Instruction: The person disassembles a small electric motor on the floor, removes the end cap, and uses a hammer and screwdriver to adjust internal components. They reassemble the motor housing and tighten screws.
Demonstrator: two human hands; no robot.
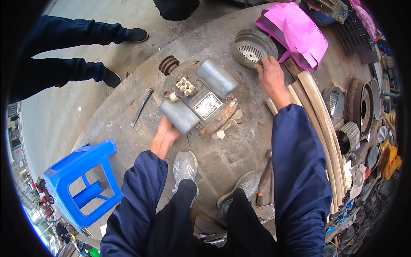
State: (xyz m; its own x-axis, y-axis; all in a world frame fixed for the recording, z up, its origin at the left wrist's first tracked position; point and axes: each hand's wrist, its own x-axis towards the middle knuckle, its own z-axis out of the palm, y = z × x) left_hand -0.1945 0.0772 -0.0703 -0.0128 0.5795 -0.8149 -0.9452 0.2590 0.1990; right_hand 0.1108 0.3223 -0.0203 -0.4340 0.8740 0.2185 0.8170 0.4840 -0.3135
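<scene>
Resting on the floor (229, 147), the motor (207, 106) looks heavy and hard: hold its body. The right hand (272, 81) grips the metal cover (249, 52); whether the left hand (165, 134), by the motor, grips, I can't tell.

Motor (207, 107) sits on floor (233, 150), metal bar (141, 107) and pulley (169, 65) to its left, vented cover (249, 52) behind-right; stool (87, 195) near left, wood strips (325, 132) right.

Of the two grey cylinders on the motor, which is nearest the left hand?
The lower-left cylinder: it partly covers the left hand in view, while the upper-right cylinder lies clear of that hand.
</scene>
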